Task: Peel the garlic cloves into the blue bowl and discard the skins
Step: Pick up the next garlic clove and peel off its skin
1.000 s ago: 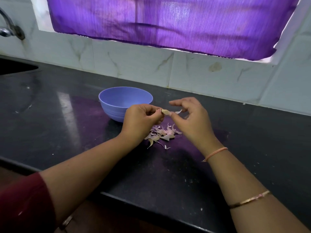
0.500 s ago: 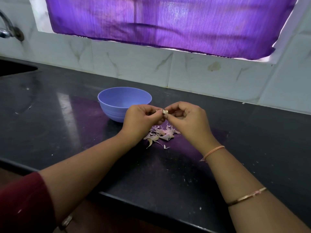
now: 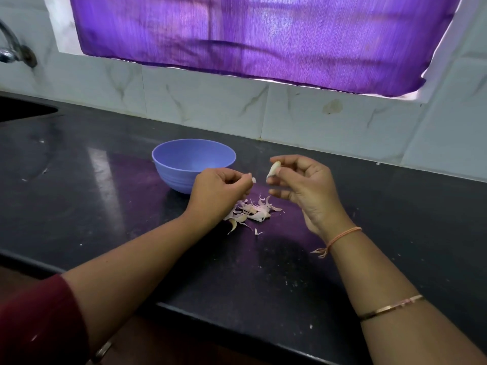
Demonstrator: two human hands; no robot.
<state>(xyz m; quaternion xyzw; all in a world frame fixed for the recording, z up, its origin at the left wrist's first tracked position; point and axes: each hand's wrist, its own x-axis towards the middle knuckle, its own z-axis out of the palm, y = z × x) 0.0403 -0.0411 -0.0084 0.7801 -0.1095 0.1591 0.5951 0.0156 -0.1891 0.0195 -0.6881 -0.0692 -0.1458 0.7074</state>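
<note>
Hands: pulled apart since before.
Right hand (image 3: 305, 185): pinches the garlic clove (image 3: 272, 169).
Left hand (image 3: 218, 191): pinches a torn skin piece (image 3: 253, 180).
Skin pile (image 3: 250, 210): unmoved on counter (image 3: 105, 206).

glossy black counter (image 3: 79, 196), smooth plastic bowl (image 3: 171, 177)

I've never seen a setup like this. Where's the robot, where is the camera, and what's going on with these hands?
There is no robot here: a person works bare-handed, and the one camera sits on their head, looking down. The left hand pinches a small white scrap, likely skin; the right hand holds a pale garlic clove. Below them a pile of skins lies on the black counter. The blue bowl stands behind the left hand; its bottom is out of sight.
</note>
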